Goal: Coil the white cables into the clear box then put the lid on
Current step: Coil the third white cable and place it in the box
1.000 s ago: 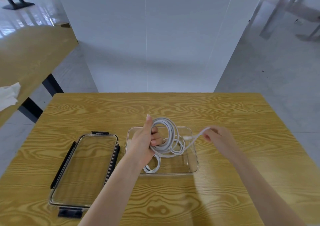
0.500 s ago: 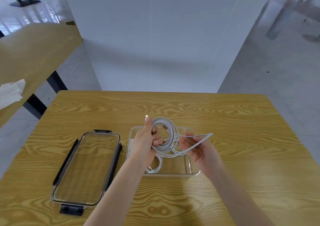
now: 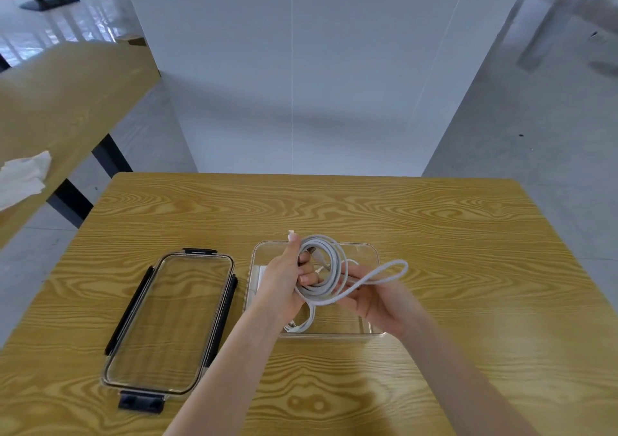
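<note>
— Evidently, which step is being worked?
— Coiling: the white cable (image 3: 319, 268) is gripped as a coil by the left hand (image 3: 284, 281) above the clear box (image 3: 371, 330); its loose loop is pinched by the right hand (image 3: 374, 296).
— Next?
— The loop must be laid onto the coil, the coil lowered in, then the lid (image 3: 170, 322) fetched from the tabletop (image 3: 468, 235).

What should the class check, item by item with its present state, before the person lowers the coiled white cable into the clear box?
1. Coil of white cable gripped by left hand: ok.
2. Last loose loop wound in: not ok, right hand holds it out.
3. Clear plastic box open beneath the coil: ok.
4. Room left in box: cannot tell, another cable lies inside.
5. Clear black-clipped lid off, left of box: ok.
</note>
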Action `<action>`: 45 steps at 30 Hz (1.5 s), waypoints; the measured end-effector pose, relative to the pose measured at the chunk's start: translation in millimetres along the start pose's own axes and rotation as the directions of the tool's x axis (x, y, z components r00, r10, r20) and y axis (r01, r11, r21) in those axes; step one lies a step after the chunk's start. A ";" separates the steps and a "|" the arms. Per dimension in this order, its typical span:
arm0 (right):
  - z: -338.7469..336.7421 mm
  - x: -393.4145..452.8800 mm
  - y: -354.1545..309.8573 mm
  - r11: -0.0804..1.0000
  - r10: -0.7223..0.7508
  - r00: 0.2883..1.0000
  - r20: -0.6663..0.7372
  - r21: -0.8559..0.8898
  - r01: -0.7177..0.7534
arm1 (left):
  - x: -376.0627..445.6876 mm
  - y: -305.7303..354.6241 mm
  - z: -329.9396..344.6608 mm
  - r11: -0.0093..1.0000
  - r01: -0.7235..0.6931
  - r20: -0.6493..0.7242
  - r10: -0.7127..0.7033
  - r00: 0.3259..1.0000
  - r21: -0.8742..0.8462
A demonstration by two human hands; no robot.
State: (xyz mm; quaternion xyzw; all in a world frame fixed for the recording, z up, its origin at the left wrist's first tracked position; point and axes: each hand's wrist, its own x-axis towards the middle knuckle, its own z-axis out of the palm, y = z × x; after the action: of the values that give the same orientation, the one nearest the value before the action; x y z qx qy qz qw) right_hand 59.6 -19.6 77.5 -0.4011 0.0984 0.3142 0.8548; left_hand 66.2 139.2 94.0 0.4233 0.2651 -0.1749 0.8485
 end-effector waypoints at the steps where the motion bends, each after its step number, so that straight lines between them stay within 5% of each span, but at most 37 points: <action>1: -2.9 -0.1 -2.4 0.996 0.008 0.999 0.032 -0.085 -0.005 | -0.5 1.1 1.2 1.000 0.002 -0.009 -0.002 1.000 -0.001; 11: -26.2 3.5 -17.0 0.831 0.071 0.995 0.063 -0.555 -0.024 | -1.0 3.1 1.0 0.982 0.159 0.065 -0.153 0.986 -0.104; 17: -6.7 6.2 -14.6 0.924 -0.081 0.995 0.065 -0.370 0.100 | -0.8 -4.9 2.2 0.992 0.119 0.014 -0.119 0.993 -0.045; 21: 3.7 12.9 -6.8 0.964 -0.068 0.997 -0.030 -0.259 0.058 | 0.5 -5.6 6.8 0.997 0.052 -0.080 -0.047 0.996 0.055; 24: 8.1 15.7 -7.8 0.939 -0.100 0.993 -0.068 -0.338 0.071 | 2.5 -7.4 4.8 0.981 0.029 -0.094 -0.011 0.996 0.193; 27: 9.4 9.5 -15.3 0.807 -0.149 0.989 0.002 -0.577 0.123 | 4.0 -10.7 1.8 0.947 -0.002 -0.090 0.033 0.995 0.323; 30: 15.5 8.3 -15.1 0.536 -0.250 0.964 0.088 -0.817 0.213 | 5.1 -10.1 1.7 0.935 0.006 -0.139 0.046 0.989 0.353; 33: 19.2 13.8 -6.3 0.279 -0.401 0.891 0.214 -0.898 0.341 | 5.8 -11.0 1.1 0.948 0.033 -0.120 0.006 0.993 0.316; 37: 21.2 16.9 -1.7 0.168 -0.516 0.829 0.215 -0.924 0.344 | 4.2 -17.7 3.3 0.970 0.014 -0.038 -0.005 0.999 0.241; 42: 32.9 13.5 -10.4 0.380 -0.501 0.863 0.067 -0.879 0.289 | 3.8 -19.1 2.5 0.942 -0.048 0.014 0.046 0.999 0.331; 45: 42.3 9.1 -32.1 0.584 -0.596 0.800 -0.076 -0.724 0.367 | 4.9 -20.6 -0.4 0.891 -0.060 -0.009 0.071 0.997 0.451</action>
State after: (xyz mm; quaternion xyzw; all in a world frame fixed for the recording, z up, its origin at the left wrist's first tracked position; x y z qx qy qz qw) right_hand 82.9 0.7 121.6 -0.7390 -0.0038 0.0132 0.6736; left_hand 59.2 127.2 78.0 0.6191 0.2139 -0.1974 0.7294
